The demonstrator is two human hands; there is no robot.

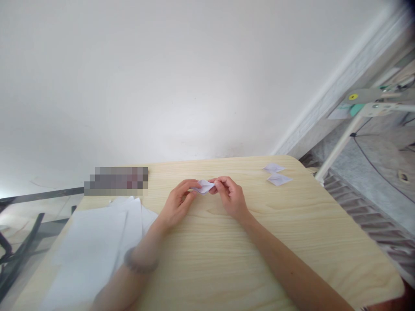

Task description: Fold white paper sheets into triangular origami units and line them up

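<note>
A small folded piece of white paper, pointed at its ends, is held between my two hands above the wooden table. My left hand grips its left end with the fingers over the paper. At the right tip, my right hand pinches the paper between thumb and fingers. Two similar diamond-shaped folded papers, a rear one and a front one, lie to the right of my right hand near the back of the table.
Several loose white sheets overlap on the table's left side. Behind them is a blurred-out dark object. A white wall rises along the table's far edge. A white metal frame stands beyond the right edge.
</note>
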